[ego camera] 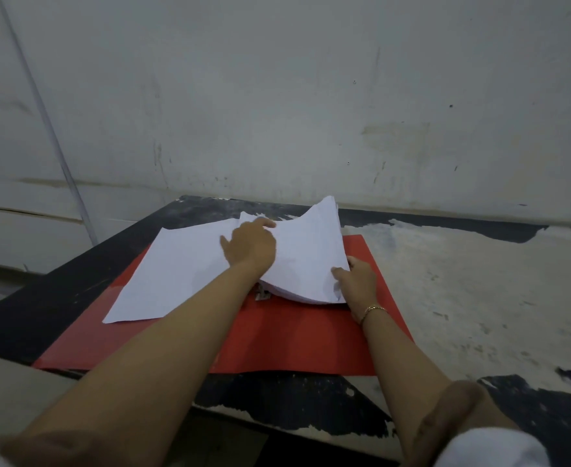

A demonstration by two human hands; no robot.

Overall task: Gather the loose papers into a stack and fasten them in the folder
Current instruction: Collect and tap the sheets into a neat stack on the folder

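Head view: a red folder (277,335) lies open and flat on a worn table (462,281) whose dark surface is largely covered with pale, patchy residue. The table stands against a scuffed white wall (277,96). White papers (189,267) rest on the folder, spread across its far half. The left portion of the papers lies flat and reaches past the folder's far left edge onto the table. The right portion is lifted and curled, its far corner standing up above the table.

The left hand (252,247) rests palm down on the papers near the middle of the folder, fingers extended and held loosely together, thumb set apart to the left. The fingertips press at the base of the raised sheets.

The right hand (356,281) is at the near right edge of the curled sheets. Its thumb and fingers pinch that edge, the paper crumpling slightly at the grip. A thin gold bracelet (373,310) circles the right wrist.

A small metal fastener (263,293) shows at the folder's centre, just beneath the near edge of the lifted sheets. Whether the papers are engaged on it cannot be told.
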